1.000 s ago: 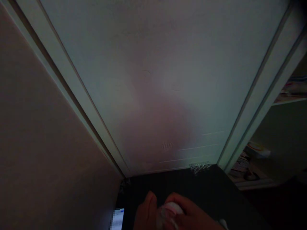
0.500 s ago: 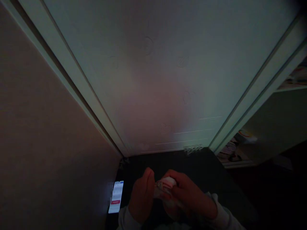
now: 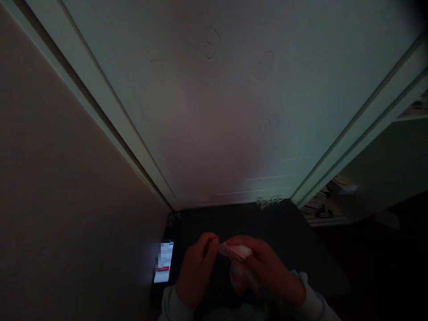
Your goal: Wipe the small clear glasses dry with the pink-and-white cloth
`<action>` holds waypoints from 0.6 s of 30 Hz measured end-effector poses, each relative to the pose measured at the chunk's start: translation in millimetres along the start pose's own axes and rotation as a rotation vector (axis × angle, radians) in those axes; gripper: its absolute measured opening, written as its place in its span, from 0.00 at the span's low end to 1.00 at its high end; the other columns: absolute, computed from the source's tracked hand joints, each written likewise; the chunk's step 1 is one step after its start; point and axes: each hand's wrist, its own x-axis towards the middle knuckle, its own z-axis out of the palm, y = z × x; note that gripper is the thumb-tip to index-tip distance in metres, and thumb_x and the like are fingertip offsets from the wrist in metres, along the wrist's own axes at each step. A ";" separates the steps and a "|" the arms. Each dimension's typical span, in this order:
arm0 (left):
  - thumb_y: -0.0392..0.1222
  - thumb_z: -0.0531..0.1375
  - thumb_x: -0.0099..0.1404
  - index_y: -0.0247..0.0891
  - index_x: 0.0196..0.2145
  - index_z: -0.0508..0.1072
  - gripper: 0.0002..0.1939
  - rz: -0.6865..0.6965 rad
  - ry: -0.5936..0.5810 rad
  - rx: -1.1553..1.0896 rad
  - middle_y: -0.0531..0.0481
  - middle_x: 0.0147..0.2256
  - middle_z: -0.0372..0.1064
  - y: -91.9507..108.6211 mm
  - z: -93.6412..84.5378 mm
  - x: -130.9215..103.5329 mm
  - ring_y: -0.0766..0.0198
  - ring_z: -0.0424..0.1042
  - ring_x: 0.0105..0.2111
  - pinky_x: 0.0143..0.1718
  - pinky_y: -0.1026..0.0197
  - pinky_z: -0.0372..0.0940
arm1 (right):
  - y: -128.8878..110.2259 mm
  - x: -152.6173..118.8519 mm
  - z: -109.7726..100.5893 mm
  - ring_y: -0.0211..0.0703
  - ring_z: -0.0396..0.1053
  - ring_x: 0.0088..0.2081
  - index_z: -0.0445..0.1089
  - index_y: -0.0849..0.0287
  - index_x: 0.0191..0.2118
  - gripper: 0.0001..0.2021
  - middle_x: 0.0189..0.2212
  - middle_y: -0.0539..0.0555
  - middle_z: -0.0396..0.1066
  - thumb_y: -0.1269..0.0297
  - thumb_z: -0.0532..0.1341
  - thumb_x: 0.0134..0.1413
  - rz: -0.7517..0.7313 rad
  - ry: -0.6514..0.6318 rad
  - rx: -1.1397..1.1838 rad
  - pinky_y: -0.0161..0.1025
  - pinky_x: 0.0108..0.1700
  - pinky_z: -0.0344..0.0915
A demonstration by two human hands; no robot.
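Close in front of me, my right hand (image 3: 264, 265) is closed around a small pink-and-white piece (image 3: 236, 252), thumb below and fingers above. The piece looks soft, but the dim light hides its exact kind. Its narrow left end reaches the fingertips of my left hand (image 3: 199, 265), which are pinched together there. A paler bulge (image 3: 239, 278), pinkish and blurred, hangs below my right hand. I cannot tell whether it belongs to the same piece.
Under my hands lies a dark surface (image 3: 200, 223). A lit phone (image 3: 163, 263) rests at its left edge, beside a wall (image 3: 83, 200). A pale panel with faint raised drawings (image 3: 214, 111) stands ahead. Shelves with assorted items (image 3: 321, 205) are at right.
My left hand has turned slightly, and the pink-and-white piece now looks flatter and more tilted between my hands. The view has shifted a little, with the phone appearing higher.
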 end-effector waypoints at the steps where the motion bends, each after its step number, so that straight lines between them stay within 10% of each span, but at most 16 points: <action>1: 0.46 0.49 0.65 0.38 0.35 0.71 0.14 -0.010 -0.018 -0.015 0.54 0.25 0.67 -1.6 -0.2 0.7 0.64 0.66 0.25 0.27 0.64 0.58 | 1.1 -0.1 -0.8 0.46 0.71 0.36 0.74 0.60 0.41 0.16 0.36 0.57 0.75 0.69 0.52 0.51 -0.025 -0.004 -0.021 0.43 0.40 0.66; 18: 0.44 0.53 0.63 0.39 0.42 0.70 0.12 0.012 -0.126 -0.122 0.55 0.28 0.67 -11.5 -1.2 7.9 0.64 0.67 0.29 0.31 0.64 0.61 | 3.3 -2.5 -6.1 0.45 0.71 0.34 0.72 0.61 0.39 0.14 0.33 0.55 0.76 0.71 0.51 0.51 0.022 -0.014 -0.122 0.38 0.36 0.65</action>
